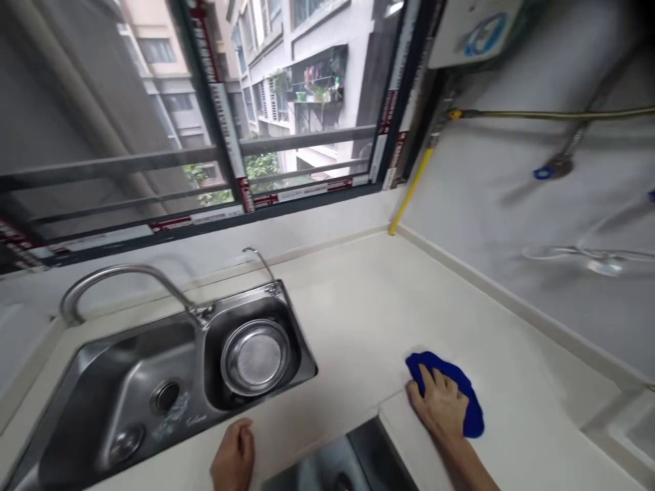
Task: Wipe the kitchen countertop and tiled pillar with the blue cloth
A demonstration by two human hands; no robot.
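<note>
My right hand (441, 404) presses a dark blue cloth (473, 409) onto the white countertop (353, 307). Its fingers are bent over the cloth, which spreads out past them on the far and right sides. At the counter's front edge, just in front of the sink, my left hand (234, 453) is curled into a loose fist with nothing visible in it. The double stainless-steel sink (197, 382) lies to the left, and a round metal strainer basket (258, 358) sits in its right bowl.
A curved faucet (138, 269) arches over the left bowl, with a thin small spout (260, 262) behind the right one. A dark opening (353, 457) lies below the front edge. A yellow pipe (409, 194) meets the counter's back corner. Window frames (225, 123) stand behind.
</note>
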